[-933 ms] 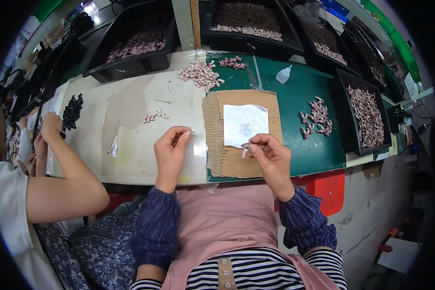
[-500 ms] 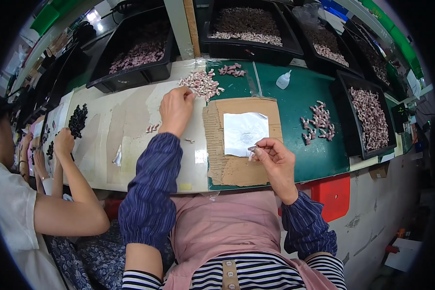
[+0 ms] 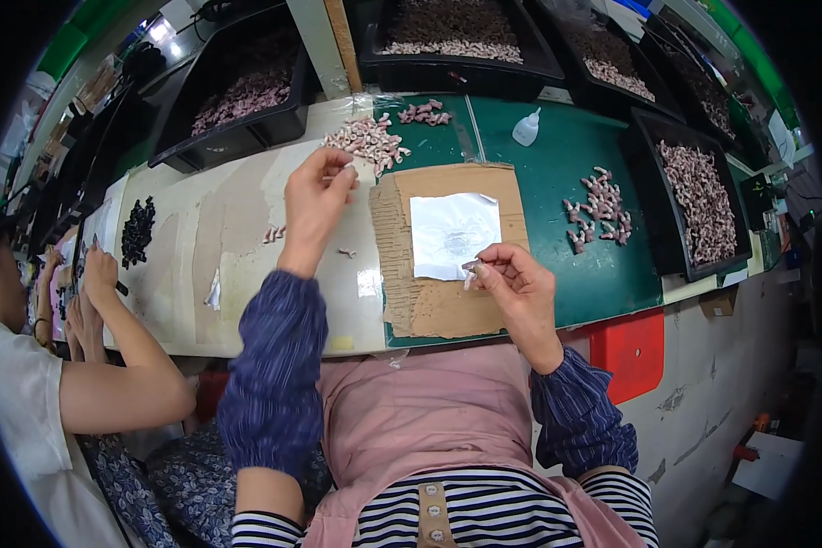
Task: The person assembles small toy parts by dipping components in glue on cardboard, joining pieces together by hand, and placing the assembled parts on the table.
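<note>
My right hand (image 3: pixel 519 288) pinches a small mauve and white curved piece (image 3: pixel 470 267) between thumb and fingertips, over the lower right corner of a white sheet (image 3: pixel 454 224). The sheet, with a smudged wet-looking middle, lies on a piece of brown cardboard (image 3: pixel 466 310). To the left, my left hand (image 3: pixel 312 203) hovers with thumb and fingers curled together; what they hold, if anything, I cannot make out. Just beyond it lies a loose pile of pinkish-white pieces (image 3: pixel 372 144). A few more pieces (image 3: pixel 274 234) lie left of that hand.
A white squeeze bottle (image 3: pixel 526 128) stands on the green mat (image 3: pixel 575 288). Mauve pieces (image 3: pixel 601 208) are heaped right of the cardboard. Black bins (image 3: pixel 648 205) of pieces line the back and right. At left, a co-worker (image 3: pixel 123 384) sits near black pieces (image 3: pixel 138 233).
My left hand has drawn back slightly left of the pinkish-white pile, its fingers turning. My right hand keeps its pinch on the piece. The whole view has shifted a little.
</note>
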A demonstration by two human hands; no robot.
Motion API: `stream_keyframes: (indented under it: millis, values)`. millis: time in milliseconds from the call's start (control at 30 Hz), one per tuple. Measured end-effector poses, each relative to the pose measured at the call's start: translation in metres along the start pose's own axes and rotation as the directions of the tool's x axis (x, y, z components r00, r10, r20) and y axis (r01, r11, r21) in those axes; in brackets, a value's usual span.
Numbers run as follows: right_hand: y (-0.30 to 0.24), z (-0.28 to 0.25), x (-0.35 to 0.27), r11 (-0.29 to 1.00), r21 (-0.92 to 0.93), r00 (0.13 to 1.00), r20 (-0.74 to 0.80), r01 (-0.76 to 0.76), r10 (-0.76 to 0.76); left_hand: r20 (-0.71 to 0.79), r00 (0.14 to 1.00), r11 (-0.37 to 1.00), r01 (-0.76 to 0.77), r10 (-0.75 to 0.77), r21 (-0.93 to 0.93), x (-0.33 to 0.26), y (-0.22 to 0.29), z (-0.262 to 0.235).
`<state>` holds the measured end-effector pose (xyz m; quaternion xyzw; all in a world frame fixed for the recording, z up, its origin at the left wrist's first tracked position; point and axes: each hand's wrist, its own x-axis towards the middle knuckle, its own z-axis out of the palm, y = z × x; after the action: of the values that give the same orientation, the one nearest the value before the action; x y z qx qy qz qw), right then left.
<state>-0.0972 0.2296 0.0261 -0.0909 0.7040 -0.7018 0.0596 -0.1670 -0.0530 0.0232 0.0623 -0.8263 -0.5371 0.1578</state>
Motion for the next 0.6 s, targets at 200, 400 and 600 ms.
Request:
stream_keyframes:
  millis: [200, 400, 600]
  values:
    - [-0.018, 0.022, -0.004, 0.994, 0.106, 0.996, 0.08, 0.025, -0.034, 0.078, 0.994, 0.885, 0.105, -0.078, -0.453, -0.118, 0.038, 0.003]
    - [-0.029, 0.031, -0.012, 0.976, -0.157, 0.984, 0.121, 0.15, -0.132, 0.045, 0.985, 0.976, -0.156, 0.165, -0.148, -0.144, 0.044, 0.014]
    - [-0.032, 0.031, -0.013, 0.921, -0.28, 0.959, 0.159, 0.272, -0.235, 0.033, 0.962, 0.961, -0.27, 0.273, -0.066, -0.145, 0.052, 0.017]
